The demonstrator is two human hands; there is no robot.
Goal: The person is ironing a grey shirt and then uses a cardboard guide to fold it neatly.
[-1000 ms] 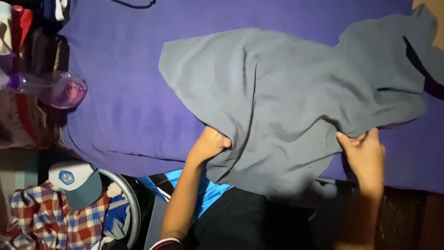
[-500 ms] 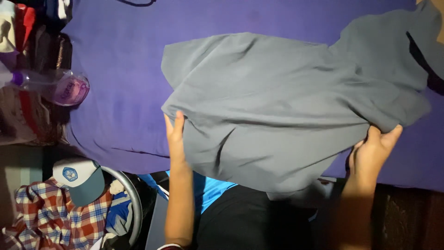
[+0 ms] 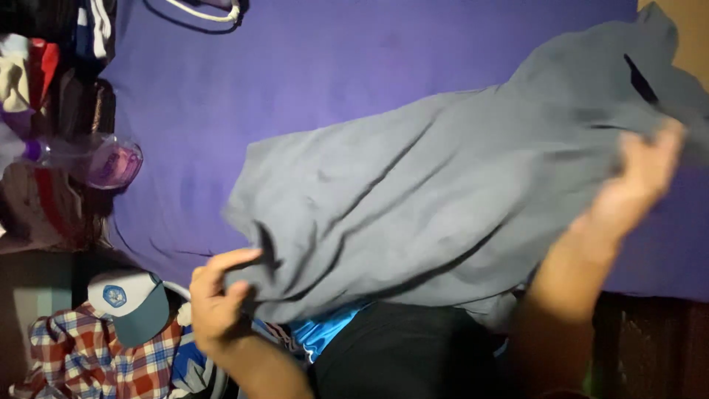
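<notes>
Nearest the camera, low on the left, one plaid shirt (image 3: 66,355) in red, white and blue lies crumpled, and one cap (image 3: 127,304) with a white front, a blue badge and a grey-blue brim sits on top of it. Just right of that, a strip of shiny blue cloth (image 3: 321,330) peeks out beside one dark black garment (image 3: 402,355) below the bed's near edge.

Now the hands, two of them. The left hand (image 3: 214,299) is at the near edge of the bed (image 3: 310,81), fingers curled and thumb pinched in, gripping the lower left corner of the one grey shirt (image 3: 428,199). The right hand (image 3: 639,181) is up toward the right edge, blurred, fingers bent into the cloth near the shirt's upper right part; it looks closed on the fabric there, though the blur hides the exact grip.

The grey shirt itself stretches between the two hands, running slantwise from the near edge up to the far right corner of the bed, creased, with a dark slit showing near its top. Part of it hangs over the near edge above the black garment.

Under it, one purple sheet covers the bed. At the left edge lies one clear plastic bottle (image 3: 100,159) with a purple tint, on its side, next to a heap of dark and red clothes (image 3: 44,89). At the far edge, top left, one white cord (image 3: 207,11) loops on the sheet.
</notes>
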